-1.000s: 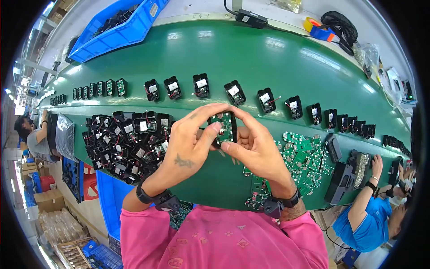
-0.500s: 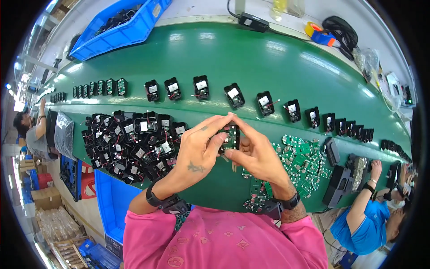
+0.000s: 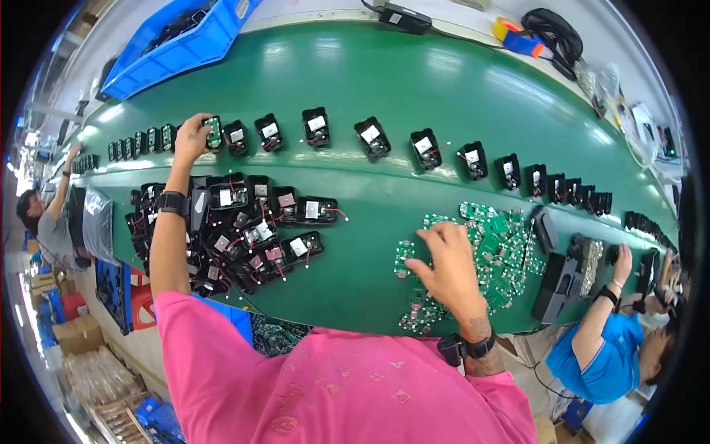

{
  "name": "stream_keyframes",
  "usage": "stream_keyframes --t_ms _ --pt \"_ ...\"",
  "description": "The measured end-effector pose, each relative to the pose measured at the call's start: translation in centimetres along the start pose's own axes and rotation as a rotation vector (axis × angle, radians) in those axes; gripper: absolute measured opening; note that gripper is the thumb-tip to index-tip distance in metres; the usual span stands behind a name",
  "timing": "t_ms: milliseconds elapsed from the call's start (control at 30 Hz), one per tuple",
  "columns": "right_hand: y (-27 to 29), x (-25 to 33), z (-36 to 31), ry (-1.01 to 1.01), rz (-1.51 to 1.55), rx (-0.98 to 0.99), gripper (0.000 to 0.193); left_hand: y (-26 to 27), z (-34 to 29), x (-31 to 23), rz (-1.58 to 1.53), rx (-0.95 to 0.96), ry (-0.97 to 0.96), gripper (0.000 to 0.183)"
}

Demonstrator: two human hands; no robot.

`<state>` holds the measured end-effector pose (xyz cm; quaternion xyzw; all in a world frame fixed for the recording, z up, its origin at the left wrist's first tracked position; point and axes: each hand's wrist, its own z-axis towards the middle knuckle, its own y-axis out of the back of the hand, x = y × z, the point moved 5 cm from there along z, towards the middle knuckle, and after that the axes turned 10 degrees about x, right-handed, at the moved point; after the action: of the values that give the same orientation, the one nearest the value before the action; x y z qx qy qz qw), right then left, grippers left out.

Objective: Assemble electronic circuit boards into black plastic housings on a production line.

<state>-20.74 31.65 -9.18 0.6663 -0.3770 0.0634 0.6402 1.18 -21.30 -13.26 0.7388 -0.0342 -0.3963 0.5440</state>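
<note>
My left hand point(image 3: 192, 139) is stretched out to the row at the far left, its fingers closed on the edge of a black plastic housing with a green circuit board point(image 3: 214, 132) in it. That housing stands beside a black housing with a white block point(image 3: 236, 138). On the right, my right hand point(image 3: 451, 268) hovers over a loose pile of green circuit boards point(image 3: 497, 251), thumb and fingers apart with nothing seen between them. A single circuit board point(image 3: 404, 259) lies by its thumb.
A heap of black housings with wires point(image 3: 259, 231) covers the near left of the green table point(image 3: 355, 70). More housings point(image 3: 372, 138) form a curved row across it. A blue bin point(image 3: 174, 48) stands at the back left. Co-workers point(image 3: 603, 362) sit on both sides.
My hands have parted. The left has carried the housing with the circuit board from the middle to the row at the far left; the right has moved over the circuit boards.
</note>
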Motion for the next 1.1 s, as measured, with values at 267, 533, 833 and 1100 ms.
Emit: stream_keyframes --t_ms 267,533,833,1100 --pt "-1.6 2.1 -0.2 0.047 -0.102 0.054 0.047 1.0 -1.9 -2.7 0.327 -0.095 -0.089 0.046" --pt "-1.9 0.9 -0.1 -0.089 0.388 0.043 0.041 -2.7 -4.5 -10.6 0.452 0.416 -0.322 0.083" --pt "0.4 1.5 -0.3 -0.061 1.23 0.014 0.05 1.5 -9.4 -18.3 0.503 0.071 -0.434 0.071" --pt "2.1 6.1 -0.9 0.154 1.163 0.344 0.074 -8.2 -23.2 -31.9 0.406 0.144 -0.845 0.071"
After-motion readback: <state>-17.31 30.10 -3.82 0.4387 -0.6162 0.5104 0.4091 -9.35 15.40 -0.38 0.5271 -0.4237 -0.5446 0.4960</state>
